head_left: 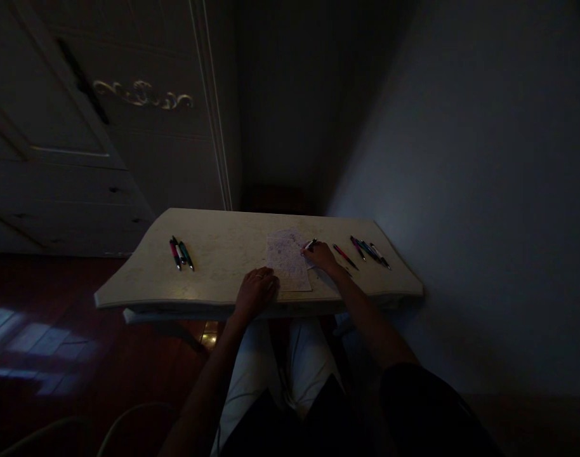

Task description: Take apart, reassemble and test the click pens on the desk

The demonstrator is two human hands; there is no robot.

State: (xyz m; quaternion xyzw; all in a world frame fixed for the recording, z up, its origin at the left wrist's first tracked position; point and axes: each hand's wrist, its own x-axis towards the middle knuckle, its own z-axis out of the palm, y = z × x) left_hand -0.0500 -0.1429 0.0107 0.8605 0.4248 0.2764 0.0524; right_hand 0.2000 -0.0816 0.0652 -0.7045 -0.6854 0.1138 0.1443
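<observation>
A sheet of paper [286, 261] covered with dense violet-blue markings lies on the small pale table [223, 247]. My right hand [322, 256] rests at the paper's right edge, its fingers closed around a pen [310, 244] with a light barrel and a dark end. The pen is tilted, and its tip is too small to make out. At the lower left edge of the sheet, my left hand [256, 290] lies flat, palm down, with nothing visible in it. A red and dark pen [345, 256] lies just right of my right hand.
Several pens [370, 252] are grouped at the table's right end, and a few more [181, 253] lie at the left. A wall [461, 190] stands close on the right. Behind the left side is a large cabinet [166, 152]. The room is dim.
</observation>
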